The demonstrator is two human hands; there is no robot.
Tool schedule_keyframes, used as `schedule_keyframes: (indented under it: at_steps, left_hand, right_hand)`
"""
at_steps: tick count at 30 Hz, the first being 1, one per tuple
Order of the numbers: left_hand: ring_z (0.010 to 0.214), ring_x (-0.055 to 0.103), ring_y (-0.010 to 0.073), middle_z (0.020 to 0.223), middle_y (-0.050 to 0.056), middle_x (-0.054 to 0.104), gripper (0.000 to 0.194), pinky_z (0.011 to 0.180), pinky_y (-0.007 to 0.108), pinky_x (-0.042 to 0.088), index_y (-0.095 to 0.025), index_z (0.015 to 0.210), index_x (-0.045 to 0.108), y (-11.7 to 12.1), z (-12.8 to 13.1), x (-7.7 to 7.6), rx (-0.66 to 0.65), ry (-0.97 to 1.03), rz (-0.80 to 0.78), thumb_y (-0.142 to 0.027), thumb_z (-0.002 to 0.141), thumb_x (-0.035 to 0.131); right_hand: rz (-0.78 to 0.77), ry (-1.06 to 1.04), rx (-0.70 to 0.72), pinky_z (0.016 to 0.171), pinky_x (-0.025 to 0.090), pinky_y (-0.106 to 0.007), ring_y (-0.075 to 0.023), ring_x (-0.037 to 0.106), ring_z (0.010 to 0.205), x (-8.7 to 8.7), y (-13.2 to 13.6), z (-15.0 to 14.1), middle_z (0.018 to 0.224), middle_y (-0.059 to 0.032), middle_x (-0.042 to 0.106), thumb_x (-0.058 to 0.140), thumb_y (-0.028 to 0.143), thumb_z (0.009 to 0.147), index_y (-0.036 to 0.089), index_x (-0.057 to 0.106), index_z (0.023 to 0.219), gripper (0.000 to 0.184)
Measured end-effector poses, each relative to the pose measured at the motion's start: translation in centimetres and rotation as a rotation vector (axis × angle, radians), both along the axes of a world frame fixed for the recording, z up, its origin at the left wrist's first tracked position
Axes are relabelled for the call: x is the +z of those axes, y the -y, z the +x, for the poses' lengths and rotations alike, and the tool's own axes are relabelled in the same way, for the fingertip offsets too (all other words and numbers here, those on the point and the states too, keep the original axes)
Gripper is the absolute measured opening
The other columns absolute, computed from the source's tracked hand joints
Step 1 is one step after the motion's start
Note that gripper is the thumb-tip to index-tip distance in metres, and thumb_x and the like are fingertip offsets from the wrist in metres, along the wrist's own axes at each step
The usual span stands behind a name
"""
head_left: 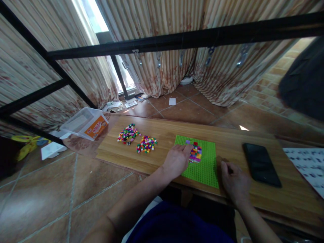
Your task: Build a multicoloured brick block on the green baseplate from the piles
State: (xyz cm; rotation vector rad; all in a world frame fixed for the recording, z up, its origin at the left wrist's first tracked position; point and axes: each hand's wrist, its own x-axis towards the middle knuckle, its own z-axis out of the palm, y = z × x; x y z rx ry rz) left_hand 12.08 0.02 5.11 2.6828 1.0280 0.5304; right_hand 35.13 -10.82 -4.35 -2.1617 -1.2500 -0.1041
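Tabletop: carries everything below.
Board: green, studded, in front of the person, between the hands.
Phone: flat, right of the right hand.
Right hand: loosely curled beside the board's right edge; cannot tell whether it holds anything.
Left hand: over the board, fingers together and bent down at the patch; whether they pinch a brick is hidden.
Piles: two, mixed colours, well left of the board.
Patch: bricks on the board, just right of the left fingertips, the nearer hand; long axis partly covered.
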Motion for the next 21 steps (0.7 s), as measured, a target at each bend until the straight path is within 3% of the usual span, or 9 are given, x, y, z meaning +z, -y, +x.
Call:
schedule_keyframes:
  at_steps: [11,21]
  left_hand:
    - [0.092,0.072,0.0211,0.101,0.005,0.076,0.022,0.088,0.034,0.056,-0.019,0.119,0.06,-0.3,0.1,-0.2,-0.007,-0.064,0.054,-0.016,0.098,0.055]
    - [0.094,0.071,0.0215,0.105,0.006,0.075,0.025,0.089,0.036,0.057,-0.019,0.124,0.059,-0.5,0.0,-1.0,0.005,0.037,0.054,-0.019,0.099,0.055]
  right_hand:
    - [-0.022,-0.028,0.003,0.067,0.038,-0.03,-0.0202,0.06,0.074,0.4,0.0,-0.1,0.081,-0.0111,0.071,0.038,0.059,0.095,0.016,0.071,0.082,0.056]
    - [0.001,-0.015,-0.009,0.065,0.036,-0.03,-0.0201,0.059,0.071,0.4,0.0,-0.2,0.078,-0.0104,0.07,0.038,0.059,0.095,0.016,0.071,0.08,0.057]
